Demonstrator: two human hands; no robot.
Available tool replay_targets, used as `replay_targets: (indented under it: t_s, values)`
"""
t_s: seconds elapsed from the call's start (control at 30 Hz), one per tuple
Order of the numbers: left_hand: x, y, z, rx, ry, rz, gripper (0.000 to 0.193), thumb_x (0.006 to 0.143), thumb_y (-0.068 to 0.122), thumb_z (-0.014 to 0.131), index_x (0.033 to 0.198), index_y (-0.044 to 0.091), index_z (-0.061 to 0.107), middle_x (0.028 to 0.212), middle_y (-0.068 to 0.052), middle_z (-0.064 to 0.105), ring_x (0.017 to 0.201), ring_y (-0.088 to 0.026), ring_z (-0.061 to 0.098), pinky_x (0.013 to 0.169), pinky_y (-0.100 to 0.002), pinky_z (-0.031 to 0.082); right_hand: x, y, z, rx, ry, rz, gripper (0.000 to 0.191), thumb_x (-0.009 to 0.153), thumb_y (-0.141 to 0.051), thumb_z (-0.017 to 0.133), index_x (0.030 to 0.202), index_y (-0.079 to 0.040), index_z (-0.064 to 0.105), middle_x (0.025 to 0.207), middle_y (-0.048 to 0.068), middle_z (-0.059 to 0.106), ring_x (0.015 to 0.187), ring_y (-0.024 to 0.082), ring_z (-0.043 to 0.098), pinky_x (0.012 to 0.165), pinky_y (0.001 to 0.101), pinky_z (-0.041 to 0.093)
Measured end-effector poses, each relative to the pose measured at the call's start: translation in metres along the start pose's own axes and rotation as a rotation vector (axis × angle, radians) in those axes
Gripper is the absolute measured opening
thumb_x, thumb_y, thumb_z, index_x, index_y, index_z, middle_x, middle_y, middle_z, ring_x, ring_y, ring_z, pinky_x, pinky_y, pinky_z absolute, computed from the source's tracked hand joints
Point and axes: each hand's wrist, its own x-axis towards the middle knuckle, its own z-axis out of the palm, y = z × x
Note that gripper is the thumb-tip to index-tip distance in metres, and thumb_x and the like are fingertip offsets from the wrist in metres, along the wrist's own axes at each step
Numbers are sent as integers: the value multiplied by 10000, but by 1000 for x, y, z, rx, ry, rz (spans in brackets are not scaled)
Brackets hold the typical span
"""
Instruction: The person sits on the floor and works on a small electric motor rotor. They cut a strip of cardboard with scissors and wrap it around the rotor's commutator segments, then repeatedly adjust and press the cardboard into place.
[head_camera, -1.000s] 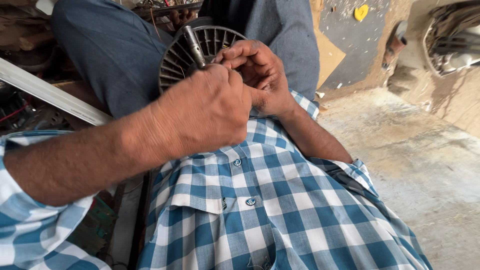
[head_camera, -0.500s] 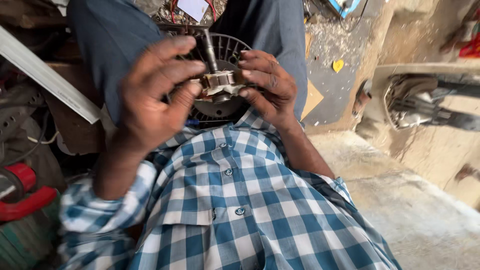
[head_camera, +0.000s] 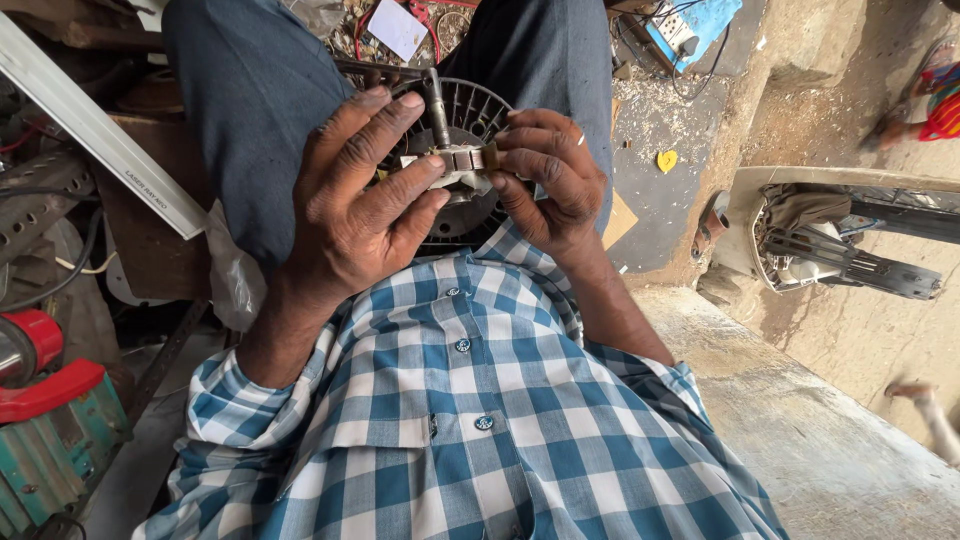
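Note:
A round metal motor part (head_camera: 470, 110) with radial vanes and a steel shaft (head_camera: 437, 100) rests on my lap between my blue-trousered knees. My left hand (head_camera: 355, 200) lies over its left side with the fingers spread, and the fingertips pinch a small metal block (head_camera: 455, 160) at the hub. My right hand (head_camera: 545, 180) grips the same block from the right, thumb and fingers curled around it. My blue and white checked shirt fills the lower part of the head view.
A white rail (head_camera: 100, 130) slants across the clutter at the left, above a red and green tool (head_camera: 45, 400). A concrete ledge (head_camera: 830, 440) runs at the right. A blue socket box (head_camera: 690, 30) and a white card (head_camera: 398, 28) lie on the littered floor beyond my knees.
My left hand has lifted off the part and opened, uncovering the hub and shaft. Both hands have come together on the small metal block. The camera has tilted down.

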Motion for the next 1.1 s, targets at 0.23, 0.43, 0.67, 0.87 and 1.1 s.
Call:
replay_targets:
  t_s: [0.23, 0.43, 0.67, 0.87, 1.1]
  values:
    - [-7, -4, 8, -76, 53, -38, 239, 1047, 218, 797, 1212, 55, 740, 1480, -203, 573, 1449, -375, 478, 1234, -512, 479, 9, -25, 1, -256, -91, 3, 234, 972, -117, 798, 1183, -37, 735, 1172, 155, 700, 1257, 370, 616, 1071, 471, 548]
    - [-8, -3, 11, -30, 81, 11, 259, 1045, 232, 803, 1220, 45, 763, 1478, -205, 572, 1442, -372, 483, 1235, -513, 479, 8, -36, 5, -367, -106, 19, 257, 974, -148, 802, 1200, -50, 730, 1215, 148, 692, 1330, 398, 535, 1081, 477, 524]
    - [-7, -3, 15, 47, 43, 9, 264, 1041, 261, 787, 1217, 65, 773, 1444, -182, 607, 1398, -365, 500, 1201, -497, 455, 9, -34, 8, -327, -83, 33, 230, 968, -130, 825, 1163, -47, 735, 1146, 108, 728, 1283, 347, 595, 1046, 431, 554]
    - [-12, -2, 18, -17, 111, -36, 276, 1040, 242, 772, 1251, 66, 748, 1445, -173, 606, 1414, -352, 505, 1206, -498, 481, 7, -30, 11, -293, -33, 29, 258, 936, -121, 840, 1157, -40, 735, 1142, 117, 737, 1258, 355, 611, 1055, 447, 555]
    - [-22, -5, 29, -73, 153, -52, 311, 1043, 234, 763, 1284, 39, 734, 1469, -186, 570, 1438, -351, 486, 1204, -512, 493, 6, -31, 9, -308, -70, 40, 253, 955, -140, 843, 1161, -43, 731, 1147, 121, 728, 1293, 363, 590, 1071, 454, 547]
